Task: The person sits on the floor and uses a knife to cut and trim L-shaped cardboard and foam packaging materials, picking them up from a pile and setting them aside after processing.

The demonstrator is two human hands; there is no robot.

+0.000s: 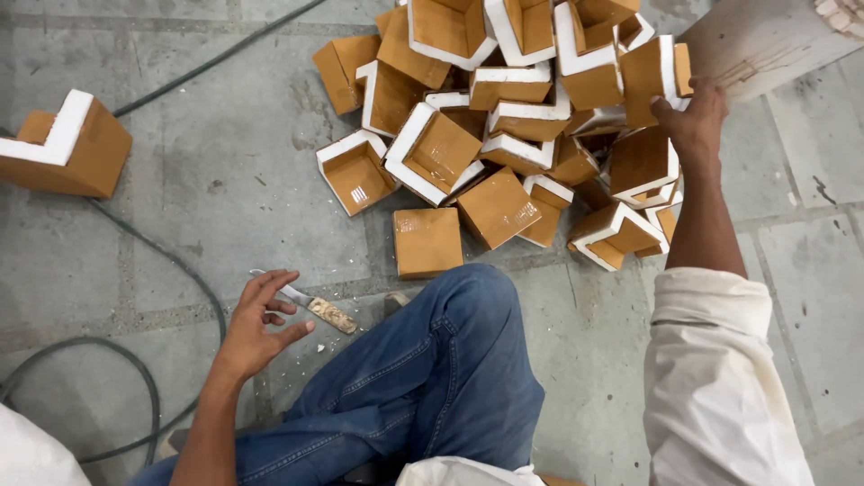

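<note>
Pile (531, 117) barely dented: our right hand (691, 121) grips one corner block (650, 79), left hand (256, 324) open beside the knife (315, 306), one finished-looking block (63, 148) set apart.

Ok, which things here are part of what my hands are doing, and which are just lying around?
In hand:
right hand on a corner piece in the pile
left hand by the knife

Lying about:
lone corner piece
hose
board
</note>
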